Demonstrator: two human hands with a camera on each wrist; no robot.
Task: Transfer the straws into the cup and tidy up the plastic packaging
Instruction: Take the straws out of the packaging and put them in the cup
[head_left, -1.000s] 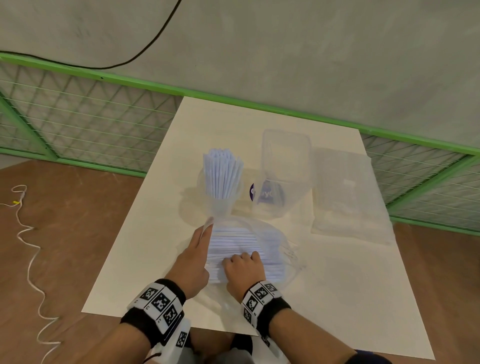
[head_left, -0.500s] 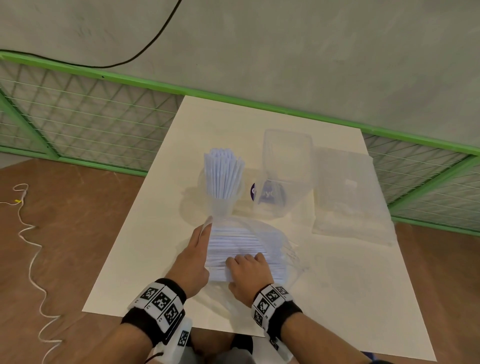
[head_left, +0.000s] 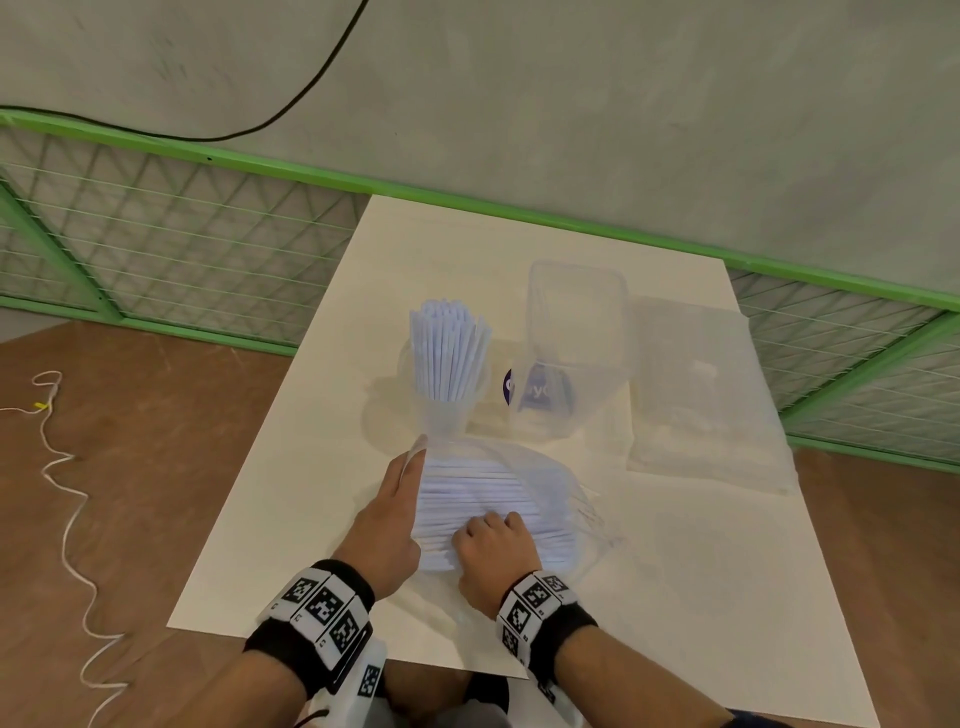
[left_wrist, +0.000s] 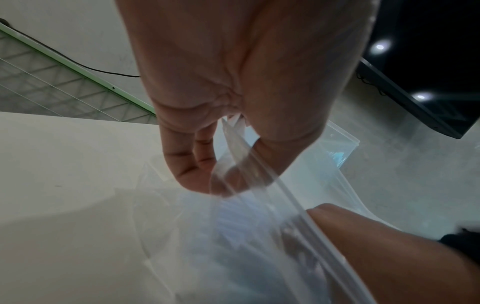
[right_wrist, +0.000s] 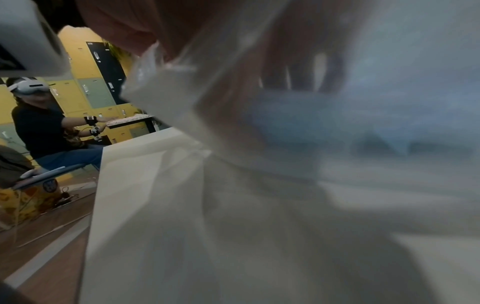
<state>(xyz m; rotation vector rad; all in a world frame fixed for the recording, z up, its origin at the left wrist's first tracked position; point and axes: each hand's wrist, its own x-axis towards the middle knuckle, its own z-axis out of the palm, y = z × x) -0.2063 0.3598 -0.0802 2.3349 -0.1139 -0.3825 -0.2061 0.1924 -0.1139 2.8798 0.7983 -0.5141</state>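
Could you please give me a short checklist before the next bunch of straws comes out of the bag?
1. Left hand pinches the bag mouth edge: ok.
2. Right hand grips the straws in the bag: cannot tell; knuckles hide the fingers.
3. Cup upright: ok.
4. Room in the cup beside the standing straws: cannot tell.
5. Clear container stands beside the cup, apart: ok.

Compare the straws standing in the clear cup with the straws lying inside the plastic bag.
The pale blue straws in the clear plastic cup stand upright and fan out; the pale blue straws in the clear plastic bag lie flat, side by side. The cup's straws are untouched; both hands are at the bagged ones. Both bunches look like the same straws.
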